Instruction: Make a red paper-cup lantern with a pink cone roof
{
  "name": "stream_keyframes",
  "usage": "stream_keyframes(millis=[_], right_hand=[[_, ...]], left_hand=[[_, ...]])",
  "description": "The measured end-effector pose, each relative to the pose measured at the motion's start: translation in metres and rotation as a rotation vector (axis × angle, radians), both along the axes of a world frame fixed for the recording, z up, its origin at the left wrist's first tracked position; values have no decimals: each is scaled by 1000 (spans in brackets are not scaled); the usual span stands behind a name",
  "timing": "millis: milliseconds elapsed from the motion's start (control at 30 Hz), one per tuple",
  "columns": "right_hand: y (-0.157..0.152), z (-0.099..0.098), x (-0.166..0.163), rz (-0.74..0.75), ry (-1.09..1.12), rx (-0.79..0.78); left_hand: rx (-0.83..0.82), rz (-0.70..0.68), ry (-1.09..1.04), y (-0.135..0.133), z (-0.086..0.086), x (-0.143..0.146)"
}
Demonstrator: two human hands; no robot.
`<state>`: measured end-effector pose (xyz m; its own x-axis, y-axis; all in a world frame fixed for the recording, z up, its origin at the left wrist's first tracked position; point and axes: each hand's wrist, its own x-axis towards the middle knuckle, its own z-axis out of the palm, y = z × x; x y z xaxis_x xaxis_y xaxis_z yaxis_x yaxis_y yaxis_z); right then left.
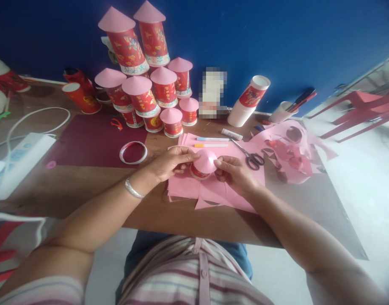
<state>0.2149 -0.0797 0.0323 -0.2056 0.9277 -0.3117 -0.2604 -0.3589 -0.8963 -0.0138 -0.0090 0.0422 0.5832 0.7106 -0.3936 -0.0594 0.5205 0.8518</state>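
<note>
Between my two hands is a small pink paper cone (205, 161), its point upward, over a short red paper cup (199, 173). My left hand (172, 162) pinches the cone's left edge between thumb and fingers. On the opposite edge, my right hand (234, 170) pinches it too. Most of the cup is hidden under the cone. Beneath them lie sheets of pink paper (184, 186). Just beyond my hands rest an orange marker (211, 145), a blue marker (212, 139) and a glue stick (231, 134). Black-handled scissors (255, 161) lie beside my right hand.
Several red cups with pink cone tops (137, 95) stand stacked at the back left. A roll of tape (133, 153) lies on a maroon sheet (86, 144). Stacked white cups (241, 113), a pen cup (281, 112) and pink paper scraps (296, 163) are to the right. A power strip (24, 163) sits far left.
</note>
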Motion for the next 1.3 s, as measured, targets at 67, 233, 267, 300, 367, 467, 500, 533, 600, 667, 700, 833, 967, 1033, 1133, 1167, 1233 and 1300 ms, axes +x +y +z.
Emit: stream_keyframes(millis=[67, 233, 267, 300, 367, 467, 500, 533, 600, 667, 700, 833, 967, 1033, 1133, 1167, 1233, 1300], right_hand=[[0, 0, 0, 1, -2, 3], [0, 0, 0, 3, -1, 7], [0, 1, 0, 4, -3, 9], [0, 1, 0, 5, -5, 10], [0, 1, 0, 6, -7, 10], [0, 1, 0, 7, -10, 5], [0, 1, 0, 7, -12, 4], [1, 1, 0, 7, -14, 4], [1, 1, 0, 6, -17, 6], [1, 1, 0, 6, -18, 9], [1, 1, 0, 6, -19, 9], [1, 1, 0, 7, -26, 6], [1, 1, 1, 13, -24, 9], [2, 1, 1, 14, -25, 14], [2, 0, 1, 14, -27, 11], [2, 0, 1, 13, -28, 9], [1, 0, 1, 12, -33, 10], [1, 0, 1, 16, -41, 15]], left_hand=[[-11, 0, -9, 1, -2, 0], [-28, -2, -25, 1, -2, 1], [-32, -1, -29, 2, -2, 1], [-36, 1, -33, 2, -2, 1], [-42, 5, -38, 2, -1, 1], [-50, 10, -40, 1, -1, 2], [-51, 11, -40, 1, 0, 2], [-50, 11, -40, 1, 0, 2], [-48, 11, -39, 0, 0, 1], [-50, 11, -34, -1, 0, 1], [-52, 11, -31, -1, 0, 1], [-61, 10, -35, -1, 1, 1], [-60, 12, -27, -1, 2, 2], [-51, 15, -14, -1, 2, 2], [-24, 27, 3, -2, 2, 2], [-12, 35, 7, -2, 1, 2], [15, 49, 14, -2, 1, 2], [42, 49, 23, -2, 0, 3]])
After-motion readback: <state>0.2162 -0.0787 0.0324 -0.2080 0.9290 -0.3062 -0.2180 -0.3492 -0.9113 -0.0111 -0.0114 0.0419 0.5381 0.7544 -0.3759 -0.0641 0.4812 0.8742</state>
